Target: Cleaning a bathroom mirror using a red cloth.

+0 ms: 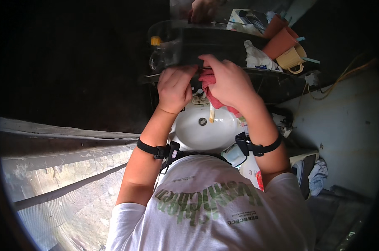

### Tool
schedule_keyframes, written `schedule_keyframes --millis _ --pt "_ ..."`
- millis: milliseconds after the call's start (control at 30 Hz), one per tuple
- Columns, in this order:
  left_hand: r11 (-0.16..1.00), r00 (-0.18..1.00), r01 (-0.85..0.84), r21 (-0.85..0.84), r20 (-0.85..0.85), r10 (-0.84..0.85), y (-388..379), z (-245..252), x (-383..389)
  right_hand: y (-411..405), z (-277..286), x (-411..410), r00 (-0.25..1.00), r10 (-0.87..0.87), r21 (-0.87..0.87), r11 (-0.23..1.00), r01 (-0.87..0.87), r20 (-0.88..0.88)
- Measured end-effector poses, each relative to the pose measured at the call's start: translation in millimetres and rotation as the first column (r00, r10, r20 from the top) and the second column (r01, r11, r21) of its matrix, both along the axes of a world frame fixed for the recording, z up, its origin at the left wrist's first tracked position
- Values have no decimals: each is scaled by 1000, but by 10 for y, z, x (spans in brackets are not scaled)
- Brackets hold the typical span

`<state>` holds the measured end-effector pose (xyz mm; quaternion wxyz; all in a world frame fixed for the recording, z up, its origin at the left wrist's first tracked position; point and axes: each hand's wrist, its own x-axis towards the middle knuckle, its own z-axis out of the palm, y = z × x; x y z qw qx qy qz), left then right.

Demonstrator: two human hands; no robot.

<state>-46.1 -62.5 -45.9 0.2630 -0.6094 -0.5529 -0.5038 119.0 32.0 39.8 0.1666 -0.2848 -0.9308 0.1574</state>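
My right hand [230, 81] grips a red cloth [208, 80], which hangs down below the palm toward the basin. Its forefinger reaches over a thin metal rail [152, 75] along the front of a dark shelf [214, 47]. To the left, my left hand [175, 89] is curled around the same rail, close to the right hand's fingers; its fingertips are partly hidden. Beneath both hands is a white washbasin [189, 135] with a dark drain [202, 121]. A pale spout [211, 113] extends over the bowl, and its tap handles [199, 94] show between my wrists.
A clear plastic container with a yellow cap [155, 40] stands on the shelf's left. At its right are crumpled white plastic [260, 56], a reddish cup [280, 43] and a yellow mug [291, 58]. A mirror behind reflects a hand [205, 8]. Cables [336, 83] hang at the right wall.
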Motion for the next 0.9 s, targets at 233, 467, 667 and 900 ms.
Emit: schedule_keyframes --millis 233,467,667,900 --pt "1000 1000 -9 -26 14 10 -26 39 43 182 43 247 997 -75 -9 997 75 36" --pt "999 999 -30 -33 22 31 -45 -21 24 85 8 96 1000 -22 -20 1000 22 3" --pt "999 1000 -23 -24 13 23 -23 33 59 145 91 312 981 -160 83 985 152 110" --pt "999 999 -45 -30 6 45 -39 -4 26 -23 -49 62 997 -75 99 992 76 -10"
